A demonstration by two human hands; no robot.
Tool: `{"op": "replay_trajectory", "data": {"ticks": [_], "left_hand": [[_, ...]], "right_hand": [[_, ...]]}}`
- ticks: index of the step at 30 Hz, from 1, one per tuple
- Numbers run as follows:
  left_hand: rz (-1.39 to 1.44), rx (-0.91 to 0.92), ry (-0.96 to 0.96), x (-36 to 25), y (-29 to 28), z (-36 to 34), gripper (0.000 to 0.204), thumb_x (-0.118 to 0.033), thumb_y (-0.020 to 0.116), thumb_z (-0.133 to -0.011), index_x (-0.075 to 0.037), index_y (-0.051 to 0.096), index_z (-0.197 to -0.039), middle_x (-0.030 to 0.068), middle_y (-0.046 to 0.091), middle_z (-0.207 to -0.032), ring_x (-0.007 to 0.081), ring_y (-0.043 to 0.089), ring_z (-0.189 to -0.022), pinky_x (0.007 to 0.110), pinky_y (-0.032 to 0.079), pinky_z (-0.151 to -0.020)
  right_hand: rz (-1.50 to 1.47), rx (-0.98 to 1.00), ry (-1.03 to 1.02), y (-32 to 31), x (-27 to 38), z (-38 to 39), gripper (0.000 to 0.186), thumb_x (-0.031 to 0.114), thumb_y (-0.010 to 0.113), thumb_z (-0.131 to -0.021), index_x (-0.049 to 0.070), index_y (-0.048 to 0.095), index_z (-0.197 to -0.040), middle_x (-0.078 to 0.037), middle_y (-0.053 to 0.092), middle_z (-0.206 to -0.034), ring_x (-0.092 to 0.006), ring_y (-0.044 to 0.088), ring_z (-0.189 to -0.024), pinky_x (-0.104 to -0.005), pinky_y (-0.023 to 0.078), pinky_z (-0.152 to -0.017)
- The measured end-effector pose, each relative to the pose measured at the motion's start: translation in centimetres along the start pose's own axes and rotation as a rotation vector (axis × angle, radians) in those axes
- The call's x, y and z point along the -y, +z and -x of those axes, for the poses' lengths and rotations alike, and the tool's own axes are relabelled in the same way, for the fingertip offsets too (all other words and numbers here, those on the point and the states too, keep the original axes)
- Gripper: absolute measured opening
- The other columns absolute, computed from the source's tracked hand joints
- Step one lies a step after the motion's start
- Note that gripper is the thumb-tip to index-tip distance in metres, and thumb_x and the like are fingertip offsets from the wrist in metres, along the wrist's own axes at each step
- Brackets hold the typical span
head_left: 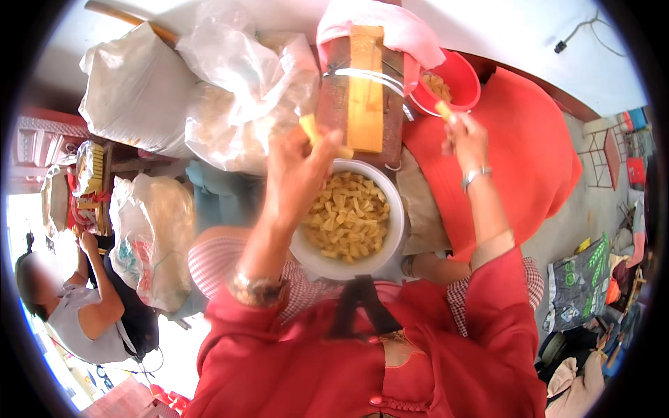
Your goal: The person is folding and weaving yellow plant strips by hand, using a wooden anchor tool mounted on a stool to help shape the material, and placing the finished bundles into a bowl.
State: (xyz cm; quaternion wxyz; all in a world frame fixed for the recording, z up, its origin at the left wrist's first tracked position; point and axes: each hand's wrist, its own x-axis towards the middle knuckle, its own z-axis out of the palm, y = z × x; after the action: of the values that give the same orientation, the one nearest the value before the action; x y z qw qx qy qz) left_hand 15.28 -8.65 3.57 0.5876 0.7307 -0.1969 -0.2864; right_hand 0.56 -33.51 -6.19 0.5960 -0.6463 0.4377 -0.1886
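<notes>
My left hand point(303, 160) grips small yellow pieces point(309, 127) above the upper left of a white bowl point(396, 216) heaped with cut yellow pieces point(345, 216). My right hand point(463, 143), higher at the right, is closed on another yellow piece point(442, 109), near a red bowl point(469, 76) with some pieces inside. Behind the white bowl, a yellow wooden bar point(364, 122) lies on a brown board point(332, 111), with white ties across them and a pink cloth point(376, 14) behind.
Plastic bags point(150, 237) and a white sack point(132, 90) are at the left. A red cloth point(502, 167) spreads at the right. Another person point(90, 313) sits at far left. A metal stand point(603, 160) and a patterned sack point(578, 279) are on the right floor.
</notes>
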Motion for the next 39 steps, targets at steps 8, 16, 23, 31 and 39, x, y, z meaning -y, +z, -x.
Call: {"op": "replay_trajectory", "data": {"ticks": [8, 16, 23, 31, 39], "left_hand": [[-0.380, 0.169, -0.126, 7.0, -0.4, 5.5, 0.020, -0.018, 0.067, -0.082, 0.001, 0.060, -0.080, 0.0089, 0.057, -0.059, 0.0151, 0.050, -0.051, 0.029, 0.041, -0.048], [-0.803, 0.312, 0.190, 10.0, 0.7, 5.3, 0.029, -0.020, 0.067, -0.081, 0.004, 0.053, -0.078, 0.0191, 0.052, -0.060, 0.0314, 0.050, -0.053, 0.038, 0.041, -0.053], [-0.823, 0.398, 0.156, 10.5, 1.5, 5.2, 0.028, -0.020, 0.066, -0.082, 0.004, 0.052, -0.078, 0.0189, 0.051, -0.060, 0.0314, 0.049, -0.053, 0.038, 0.041, -0.054], [-0.799, 0.381, 0.172, 10.7, 1.7, 4.7, 0.027, -0.019, 0.064, -0.084, 0.005, 0.052, -0.078, 0.0185, 0.050, -0.059, 0.0297, 0.047, -0.053, 0.037, 0.041, -0.054], [-0.759, 0.390, 0.157, 10.7, 2.2, 4.4, 0.026, -0.018, 0.063, -0.084, 0.004, 0.052, -0.079, 0.0201, 0.050, -0.060, 0.0326, 0.046, -0.054, 0.038, 0.040, -0.053]], "right_hand": [[-0.095, 0.032, -0.064, -1.3, -1.1, -2.3, 0.036, 0.027, 0.049, -0.094, 0.002, 0.050, -0.119, -0.014, 0.057, -0.108, -0.0252, 0.065, -0.083, -0.0339, 0.056, -0.066], [0.396, 0.728, 0.574, 1.3, -13.7, 10.2, 0.017, 0.008, 0.047, -0.088, 0.006, 0.061, -0.096, -0.011, 0.063, -0.083, -0.0208, 0.061, -0.061, -0.0337, 0.050, -0.052], [0.436, 0.121, 0.025, 3.5, -30.7, 12.1, 0.023, 0.009, 0.049, -0.088, 0.005, 0.054, -0.111, -0.013, 0.058, -0.087, -0.0185, 0.060, -0.063, -0.0301, 0.049, -0.051], [-0.208, -0.187, 0.279, 3.0, -18.4, 10.4, 0.016, 0.008, 0.054, -0.082, 0.002, 0.057, -0.096, -0.017, 0.056, -0.093, -0.0337, 0.056, -0.083, -0.0418, 0.047, -0.077], [0.607, -0.142, -0.144, 2.5, -20.7, 9.9, 0.025, 0.017, 0.071, -0.075, 0.008, 0.063, -0.097, -0.008, 0.058, -0.082, -0.0200, 0.057, -0.064, -0.0330, 0.047, -0.060]]}}
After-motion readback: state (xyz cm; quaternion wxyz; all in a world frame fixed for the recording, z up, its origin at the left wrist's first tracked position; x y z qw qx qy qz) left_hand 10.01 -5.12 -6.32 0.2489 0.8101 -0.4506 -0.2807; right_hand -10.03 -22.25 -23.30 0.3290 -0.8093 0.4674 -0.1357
